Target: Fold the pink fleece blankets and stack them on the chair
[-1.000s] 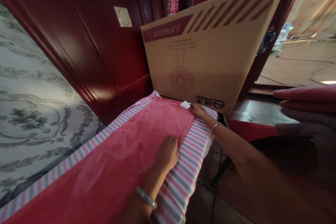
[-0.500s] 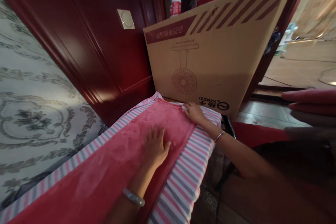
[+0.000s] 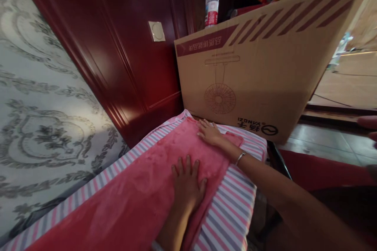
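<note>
A pink fleece cloth (image 3: 138, 188) lies along a board with a pink, white and grey striped cover (image 3: 232, 211). My left hand (image 3: 187, 182) rests flat on the cloth near its right edge, fingers spread. My right hand (image 3: 209, 132) lies flat on the cloth's far end, fingers stretched toward the cardboard box. Neither hand holds anything. A bracelet circles my right wrist.
A large cardboard fan box (image 3: 259, 66) stands upside down at the board's far end, with a plastic bottle (image 3: 212, 0) behind it. Dark red wood panelling (image 3: 123, 47) and patterned wallpaper (image 3: 38, 106) run along the left. Tiled floor (image 3: 324, 141) lies to the right.
Both hands went from pinching the cloth's edge to lying flat on it. My right hand slid left over the far end, and the left now rests flat near the right edge.
</note>
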`<state>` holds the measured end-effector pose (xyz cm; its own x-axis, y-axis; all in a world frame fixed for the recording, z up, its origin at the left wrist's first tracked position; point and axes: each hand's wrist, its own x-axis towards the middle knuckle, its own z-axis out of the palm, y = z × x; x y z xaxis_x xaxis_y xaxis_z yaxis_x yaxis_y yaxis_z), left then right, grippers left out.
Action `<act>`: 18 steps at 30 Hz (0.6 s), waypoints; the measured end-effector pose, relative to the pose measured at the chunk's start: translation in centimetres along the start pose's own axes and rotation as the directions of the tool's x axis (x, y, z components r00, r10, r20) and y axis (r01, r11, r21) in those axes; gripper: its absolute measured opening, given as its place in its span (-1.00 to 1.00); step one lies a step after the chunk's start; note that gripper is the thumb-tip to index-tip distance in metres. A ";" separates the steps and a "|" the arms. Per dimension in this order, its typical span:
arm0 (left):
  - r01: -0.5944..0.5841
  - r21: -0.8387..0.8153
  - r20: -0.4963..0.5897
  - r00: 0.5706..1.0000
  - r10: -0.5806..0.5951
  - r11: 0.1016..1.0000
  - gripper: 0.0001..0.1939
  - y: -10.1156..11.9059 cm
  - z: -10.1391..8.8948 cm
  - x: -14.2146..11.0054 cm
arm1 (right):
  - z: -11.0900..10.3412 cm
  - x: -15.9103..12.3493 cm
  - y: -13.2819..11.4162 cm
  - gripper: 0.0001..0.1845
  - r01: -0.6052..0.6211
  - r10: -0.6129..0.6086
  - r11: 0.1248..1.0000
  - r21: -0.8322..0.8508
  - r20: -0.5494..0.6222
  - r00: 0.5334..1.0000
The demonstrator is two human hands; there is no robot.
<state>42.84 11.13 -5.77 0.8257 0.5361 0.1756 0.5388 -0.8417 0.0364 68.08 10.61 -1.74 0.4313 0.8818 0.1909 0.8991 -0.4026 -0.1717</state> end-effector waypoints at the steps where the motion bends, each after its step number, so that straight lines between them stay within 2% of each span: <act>1: 0.001 -0.010 -0.001 1.000 -0.001 1.000 -0.36 0.0 0.1 -0.1 | 0.3 0.6 -0.6 -0.34 0.023 -0.023 1.000 0.016 0.024 0.999; 6: -0.003 -0.094 0.014 1.000 0.005 0.996 -0.36 0.3 0.2 -0.6 | 2.5 1.4 -0.8 -0.34 -0.061 0.052 0.996 0.059 0.139 0.989; 10: -0.014 -0.203 0.120 0.992 0.039 0.979 -0.35 -0.3 -1.8 -0.7 | 2.9 1.8 -0.1 -0.37 -0.093 0.081 0.991 0.091 0.133 0.988; 13: -0.010 -0.241 0.185 0.981 0.056 0.970 -0.36 -2.9 -4.6 -0.1 | 2.2 3.6 -0.3 -0.43 -0.135 0.124 0.983 0.122 0.097 0.988; 16: 0.109 -0.117 0.152 0.984 -0.091 0.987 -0.39 -6.7 -6.4 0.6 | 1.7 6.7 -0.7 -0.42 -0.194 0.189 0.965 0.177 0.045 0.981; 18: 0.183 -0.038 0.145 0.974 -0.176 0.982 -0.36 -8.8 -6.3 0.6 | 1.8 9.0 -1.0 -0.42 -0.229 0.225 0.949 0.218 0.044 0.973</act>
<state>37.52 18.41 0.22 0.7333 0.6795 0.0224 0.6742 -0.7310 0.1050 70.93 19.41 -1.57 0.6187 0.7786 0.1052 0.7382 -0.5303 -0.4169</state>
